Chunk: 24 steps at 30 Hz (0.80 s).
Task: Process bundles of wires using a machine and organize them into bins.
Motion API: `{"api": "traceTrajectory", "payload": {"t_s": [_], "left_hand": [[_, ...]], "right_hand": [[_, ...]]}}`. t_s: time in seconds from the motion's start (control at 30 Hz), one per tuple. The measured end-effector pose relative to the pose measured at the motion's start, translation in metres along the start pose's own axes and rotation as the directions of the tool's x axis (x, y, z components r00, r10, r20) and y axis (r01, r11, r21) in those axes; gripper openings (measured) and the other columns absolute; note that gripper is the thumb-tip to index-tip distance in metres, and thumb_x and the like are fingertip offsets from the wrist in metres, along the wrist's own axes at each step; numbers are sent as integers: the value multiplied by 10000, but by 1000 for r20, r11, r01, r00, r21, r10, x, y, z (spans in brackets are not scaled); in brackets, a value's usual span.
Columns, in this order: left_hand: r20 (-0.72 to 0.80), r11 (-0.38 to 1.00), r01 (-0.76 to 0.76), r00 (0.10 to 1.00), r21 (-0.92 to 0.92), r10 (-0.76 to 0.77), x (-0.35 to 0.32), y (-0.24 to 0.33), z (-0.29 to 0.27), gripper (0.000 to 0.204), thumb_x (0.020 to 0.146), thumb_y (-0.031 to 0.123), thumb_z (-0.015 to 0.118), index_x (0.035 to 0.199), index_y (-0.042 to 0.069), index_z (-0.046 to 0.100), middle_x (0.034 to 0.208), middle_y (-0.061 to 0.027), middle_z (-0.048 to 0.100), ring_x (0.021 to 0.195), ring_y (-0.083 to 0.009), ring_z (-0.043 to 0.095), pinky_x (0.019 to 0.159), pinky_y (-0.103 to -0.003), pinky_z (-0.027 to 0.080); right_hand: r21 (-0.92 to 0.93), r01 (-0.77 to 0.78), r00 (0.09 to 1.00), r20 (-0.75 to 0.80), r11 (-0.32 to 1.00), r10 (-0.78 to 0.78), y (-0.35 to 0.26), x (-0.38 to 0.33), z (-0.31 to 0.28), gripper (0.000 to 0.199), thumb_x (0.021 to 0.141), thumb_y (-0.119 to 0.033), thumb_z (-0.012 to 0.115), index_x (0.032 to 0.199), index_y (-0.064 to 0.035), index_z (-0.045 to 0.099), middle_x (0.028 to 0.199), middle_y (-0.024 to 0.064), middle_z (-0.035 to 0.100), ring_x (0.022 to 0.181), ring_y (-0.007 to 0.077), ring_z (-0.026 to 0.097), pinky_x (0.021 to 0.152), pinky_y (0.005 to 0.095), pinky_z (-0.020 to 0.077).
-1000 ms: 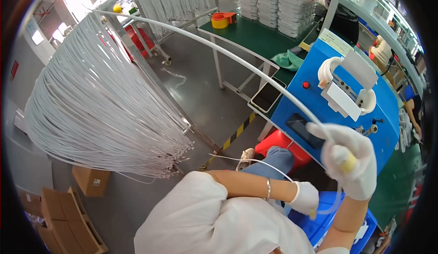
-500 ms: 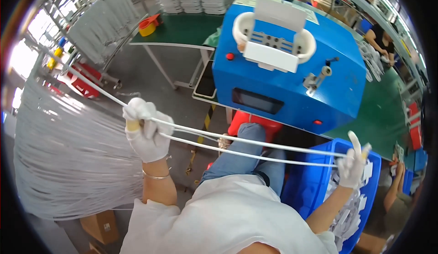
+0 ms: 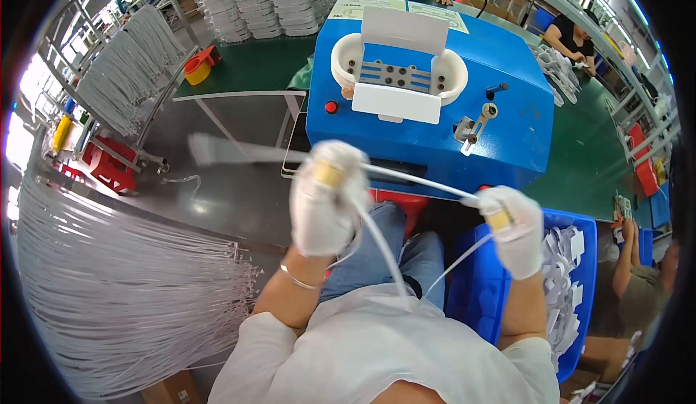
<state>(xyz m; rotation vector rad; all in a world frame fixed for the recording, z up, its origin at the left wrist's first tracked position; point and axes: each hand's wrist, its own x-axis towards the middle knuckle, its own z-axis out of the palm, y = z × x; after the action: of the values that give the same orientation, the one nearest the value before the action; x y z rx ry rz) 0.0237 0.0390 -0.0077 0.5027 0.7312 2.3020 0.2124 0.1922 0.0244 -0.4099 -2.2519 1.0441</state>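
Cord bundle: I see a thick spread of thin white strands filling the lower left of the frame.
Tape dispenser: a red and yellow piece sits at the green table's edge, upper left.
Trays: clear stacks stand just beyond it, top of the frame.
Left hand: from my end, the gloved left hand is closed around the white cord near mid-frame, yellow showing on the glove; motion blurs it.
White cord: the cord runs between both hands at centre; a blurred length reaches left, and others hang toward the lap.
Blue machine: the housing fills the upper centre behind the hands, a white holder on top.
Right hand: I read the gloved right hand, right of centre, as gripping the cord.
Blue bin: its rim is lower right; white pieces lie inside.
Co-worker: a person in black is at upper right.
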Motion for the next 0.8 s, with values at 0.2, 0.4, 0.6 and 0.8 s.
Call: {"api": "traceTrajectory", "payload": {"t_s": [0.2, 0.4, 0.6, 0.8], "left_hand": [[-9, 949, -127, 991, 287, 135, 44, 42, -15, 240, 938, 221, 557, 946, -18, 570, 574, 30, 426, 397, -15, 287, 346, -160, 218], [-52, 886, -86, 991, 455, 123, 69, 54, 0, 155, 908, 145, 604, 899, -9, 590, 617, 12, 510, 432, -7, 362, 371, -141, 252], [-48, 777, -97, 986, 622, 161, 79, 58, 4, 133, 903, 133, 615, 924, 2, 602, 672, -25, 592, 462, -1, 403, 397, -138, 286], [-76, 762, -102, 978, 640, 196, 86, 41, 3, 140, 894, 133, 631, 918, 7, 576, 691, -41, 614, 476, -4, 419, 406, -146, 295]], "right_hand": [[-224, -111, 990, -110, 968, 88, 21, -14, -51, 194, 908, -153, 546, 794, -4, 596, 720, 49, 579, 668, 128, 525, 633, 245, 415], [-144, -258, 947, -236, 955, 220, 33, -12, -65, 161, 919, -121, 548, 819, -9, 606, 711, -16, 517, 582, 21, 403, 509, 182, 294], [-109, -179, 929, -347, 978, 131, 38, -1, -67, 111, 910, -82, 559, 840, -13, 611, 722, -19, 524, 570, 5, 380, 471, 163, 256], [-177, -154, 926, -370, 972, 80, 53, 4, -74, 115, 914, -84, 551, 843, -15, 609, 718, -23, 531, 568, 12, 375, 475, 165, 258]]}}
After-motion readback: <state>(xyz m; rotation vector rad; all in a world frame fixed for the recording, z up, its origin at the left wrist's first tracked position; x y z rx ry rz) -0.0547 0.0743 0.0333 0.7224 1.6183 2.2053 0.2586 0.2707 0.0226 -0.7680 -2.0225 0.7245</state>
